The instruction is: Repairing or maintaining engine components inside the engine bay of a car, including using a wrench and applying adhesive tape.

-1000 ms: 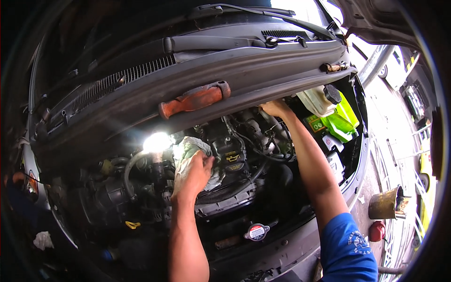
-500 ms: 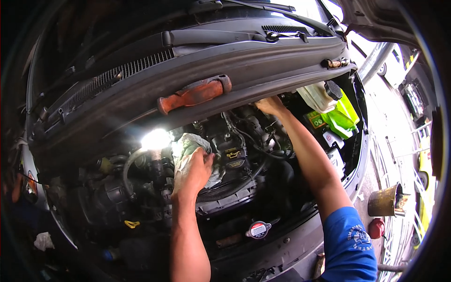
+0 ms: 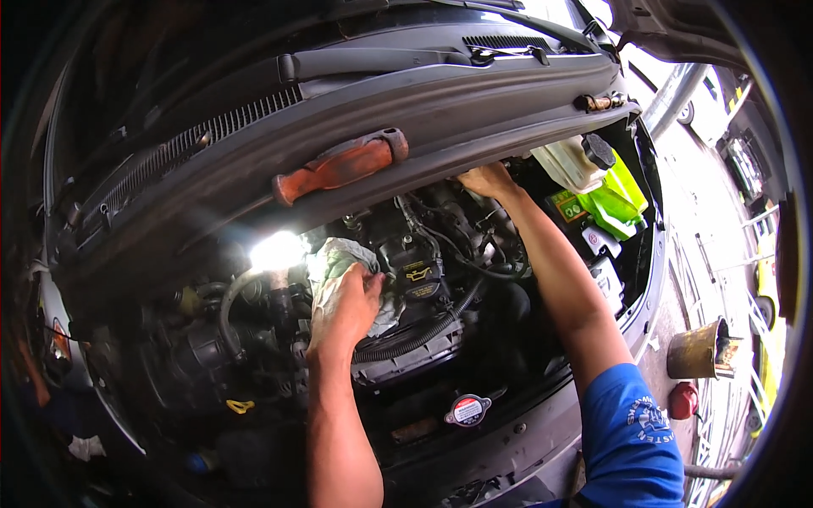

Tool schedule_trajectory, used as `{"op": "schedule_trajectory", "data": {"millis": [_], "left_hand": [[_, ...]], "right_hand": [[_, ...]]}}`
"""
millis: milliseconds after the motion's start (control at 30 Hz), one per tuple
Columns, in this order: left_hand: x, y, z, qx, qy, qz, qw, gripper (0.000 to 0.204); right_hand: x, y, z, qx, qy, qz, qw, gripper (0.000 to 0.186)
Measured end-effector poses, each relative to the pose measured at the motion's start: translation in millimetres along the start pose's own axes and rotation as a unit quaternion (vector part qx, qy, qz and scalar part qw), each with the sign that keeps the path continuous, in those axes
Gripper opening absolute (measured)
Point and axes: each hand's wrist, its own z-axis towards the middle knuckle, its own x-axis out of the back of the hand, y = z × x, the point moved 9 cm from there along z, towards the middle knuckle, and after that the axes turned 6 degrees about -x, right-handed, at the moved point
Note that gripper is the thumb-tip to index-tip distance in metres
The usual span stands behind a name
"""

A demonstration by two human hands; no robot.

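In the head view, the left hand [image 3: 349, 303] is on a crumpled pale cloth [image 3: 340, 252] slanting lengthwise from beyond it to its right, can't tell if gripped or pressed. Right hand's [image 3: 489, 180] fingertips are hidden, so no idea if they're clamped.

2 bare hands are reaching into an engine bay [image 3: 500, 339]. The left hand [image 3: 349, 306] is resting on a crumpled pale cloth [image 3: 333, 256], beside a glowing light [image 3: 278, 251]. The right hand [image 3: 489, 180] is sitting by the edge of a dark panel [image 3: 474, 106], its fingertips hiding from view. An orange-handled screwdriver [image 3: 345, 168] is lying across that panel. A whitish tank [image 3: 566, 165] with a black cap [image 3: 598, 151] is standing beyond the right forearm [image 3: 559, 262], and a bucket [image 3: 690, 354] is standing on the floor [image 3: 656, 360].
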Motion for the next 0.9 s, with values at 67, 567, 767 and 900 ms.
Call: {"op": "schedule_trajectory", "data": {"millis": [67,567,767,900], "left_hand": [[-0.4,-4.0,-0.6,-0.007,0.011,-0.005,1.0,0.035],[-12.8,-4.6,5.0,0.005,-0.025,-0.02,0.999,0.029],[-3.9,-9.3,1.0,-0.019,0.011,-0.021,1.0,0.034],[-9.2,-19.6,4.7,-0.019,0.01,-0.031,0.999,0.034]], "right_hand": [[3.4,-7.6,-1.3,0.019,0.025,-0.01,0.999,0.047],[-3.7,-11.2,0.3,0.07,0.034,-0.052,0.996,0.037],[2.3,-15.1,2.3,0.071,-0.005,-0.052,0.996,0.04],[6.3,-16.4,4.3,0.018,-0.042,-0.046,0.998,0.047]]}}
